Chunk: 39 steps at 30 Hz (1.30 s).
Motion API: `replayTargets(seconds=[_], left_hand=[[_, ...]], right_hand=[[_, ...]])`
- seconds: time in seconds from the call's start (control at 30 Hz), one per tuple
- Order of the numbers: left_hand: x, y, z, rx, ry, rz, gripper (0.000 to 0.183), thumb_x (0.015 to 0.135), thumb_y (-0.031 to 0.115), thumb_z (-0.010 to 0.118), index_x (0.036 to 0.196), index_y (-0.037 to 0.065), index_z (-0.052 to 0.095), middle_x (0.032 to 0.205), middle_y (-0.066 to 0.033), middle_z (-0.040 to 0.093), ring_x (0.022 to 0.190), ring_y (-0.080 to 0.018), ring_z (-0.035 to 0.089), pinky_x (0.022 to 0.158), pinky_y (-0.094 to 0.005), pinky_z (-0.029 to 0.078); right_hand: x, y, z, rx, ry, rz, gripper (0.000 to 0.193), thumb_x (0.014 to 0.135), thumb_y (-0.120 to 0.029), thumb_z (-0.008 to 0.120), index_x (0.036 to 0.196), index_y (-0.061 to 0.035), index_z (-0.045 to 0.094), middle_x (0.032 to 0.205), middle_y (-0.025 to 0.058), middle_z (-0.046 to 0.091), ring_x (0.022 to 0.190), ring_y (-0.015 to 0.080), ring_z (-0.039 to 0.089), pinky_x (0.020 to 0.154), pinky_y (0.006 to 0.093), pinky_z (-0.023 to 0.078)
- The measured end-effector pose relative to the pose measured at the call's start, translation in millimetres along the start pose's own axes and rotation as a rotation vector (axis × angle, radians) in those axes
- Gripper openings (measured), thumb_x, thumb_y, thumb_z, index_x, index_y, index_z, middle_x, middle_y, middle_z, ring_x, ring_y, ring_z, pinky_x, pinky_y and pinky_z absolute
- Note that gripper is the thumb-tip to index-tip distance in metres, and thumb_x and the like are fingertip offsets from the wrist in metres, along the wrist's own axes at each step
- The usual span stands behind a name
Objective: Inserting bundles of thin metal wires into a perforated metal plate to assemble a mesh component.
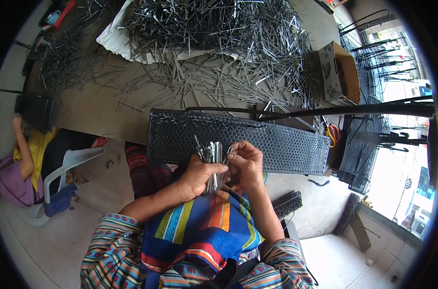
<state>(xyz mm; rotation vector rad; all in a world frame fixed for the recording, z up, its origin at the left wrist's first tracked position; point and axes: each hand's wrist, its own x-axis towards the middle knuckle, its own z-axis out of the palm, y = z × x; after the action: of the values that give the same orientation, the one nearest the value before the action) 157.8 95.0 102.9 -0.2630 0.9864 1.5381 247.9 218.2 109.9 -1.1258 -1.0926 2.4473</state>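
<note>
In front of my body, my left hand [199, 178] is closed round a bundle of thin, shiny metal pins [213, 155], which stand roughly upright with their ends fanned out at the top. My right hand [248, 163] is beside it, thumb and fingers pinching a small metal piece with a looped end [229, 150]. Just beyond both hands lies a long black perforated metal panel [276, 143], tilted along the table's near edge. A dark rod [286, 114] runs over its far side. The lower ends of the bundle are partly hidden by my fingers.
A large heap of thin metal pins [214, 29] covers the far table [98, 108], partly on a white sheet [115, 38]. At right are an open cardboard box [335, 72], scissors [332, 135] and black perforated racks [358, 154]. Another person [24, 168] sits at left.
</note>
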Motion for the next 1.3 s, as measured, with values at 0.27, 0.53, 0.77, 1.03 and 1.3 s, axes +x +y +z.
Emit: replayTargets(seconds=[0.27, 0.53, 0.77, 1.03, 1.3], left_hand=[[6.5, -11.3, -17.3, 0.032, 0.133, 0.065, 0.019, 0.079, -0.003, 0.064, 0.097, 0.001, 0.064, 0.084, -0.0083, 0.067, 0.070, -0.0203, 0.067, 0.063, -0.0352, 0.058], [3.1, -3.7, -22.1, 0.023, 0.093, 0.015, 0.016, 0.075, -0.001, 0.067, 0.091, -0.004, 0.063, 0.078, -0.0143, 0.067, 0.063, -0.0246, 0.067, 0.056, -0.0364, 0.055], [-2.8, -4.1, -18.6, 0.015, 0.125, -0.059, 0.013, 0.075, -0.003, 0.067, 0.087, -0.003, 0.063, 0.076, -0.0147, 0.066, 0.062, -0.0245, 0.066, 0.055, -0.0360, 0.055], [-4.7, -8.4, -17.3, -0.006, 0.127, -0.141, 0.012, 0.076, 0.000, 0.066, 0.088, -0.001, 0.063, 0.075, -0.0122, 0.066, 0.063, -0.0227, 0.065, 0.056, -0.0351, 0.053], [-4.8, -6.9, -17.5, -0.010, 0.105, -0.101, 0.012, 0.075, -0.001, 0.066, 0.087, -0.001, 0.063, 0.074, -0.0130, 0.066, 0.062, -0.0230, 0.065, 0.054, -0.0346, 0.052]], right_hand=[[6.0, 8.2, -18.8, -0.078, 0.168, -0.170, 0.007, 0.084, 0.003, 0.064, 0.089, -0.0022, 0.064, 0.070, -0.0013, 0.061, 0.051, 0.0053, 0.050, 0.046, 0.0195, 0.038], [22.1, -10.3, -23.0, -0.171, 0.307, -0.618, 0.005, 0.086, 0.003, 0.063, 0.086, -0.0008, 0.060, 0.072, 0.0051, 0.064, 0.048, 0.0076, 0.052, 0.044, 0.0195, 0.039], [34.0, -18.1, -27.6, -0.585, 0.400, -0.857, 0.012, 0.082, 0.006, 0.068, 0.077, -0.0010, 0.059, 0.065, 0.0001, 0.059, 0.052, 0.0033, 0.051, 0.045, 0.0182, 0.039], [38.4, -31.3, -23.7, -0.801, 0.445, -0.934, 0.011, 0.079, 0.003, 0.071, 0.075, -0.0001, 0.060, 0.064, -0.0009, 0.060, 0.053, 0.0034, 0.051, 0.049, 0.0199, 0.041], [32.5, -44.8, -6.0, -1.034, 0.401, -1.049, 0.014, 0.074, 0.003, 0.070, 0.074, -0.0031, 0.058, 0.066, 0.0097, 0.058, 0.054, 0.0218, 0.059, 0.051, 0.0293, 0.045]])
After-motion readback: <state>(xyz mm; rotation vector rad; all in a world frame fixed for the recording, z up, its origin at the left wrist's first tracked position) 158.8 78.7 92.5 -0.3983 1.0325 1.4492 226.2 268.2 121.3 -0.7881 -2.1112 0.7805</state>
